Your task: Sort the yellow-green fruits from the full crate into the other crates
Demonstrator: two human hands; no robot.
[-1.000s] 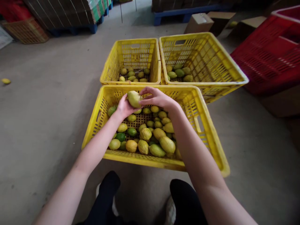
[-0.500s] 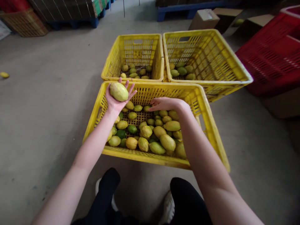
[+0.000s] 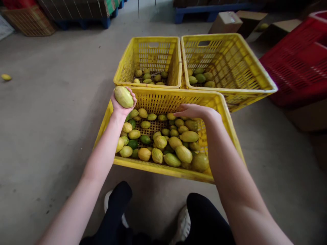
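A large pale green-yellow lemon (image 3: 124, 97) rests in my left hand (image 3: 122, 109), which is raised over the back left corner of the near yellow crate (image 3: 163, 171). The fingers of that hand curl around the lemon's far side. Inside the crate lie many yellow and green lemons (image 3: 184, 154), heaped thickest toward the front and right. My right hand (image 3: 191, 110) hovers palm down above the fruit at the back right, its visible fingers stretched out and nothing seen in them. A small yellow lemon (image 3: 171, 116) lies by its fingertips; whether they touch is unclear.
Behind the near crate stand two more yellow crates, the left one (image 3: 148, 85) and the right one (image 3: 230, 90), each with several lemons inside. Red crates (image 3: 298, 64) are at the right, cardboard boxes (image 3: 226, 23) behind. One lemon (image 3: 6, 77) lies on the floor far left.
The fingers of my left hand have gone from spread to curled around the lemon. My right hand has shifted right above the fruit. The view has moved slightly.
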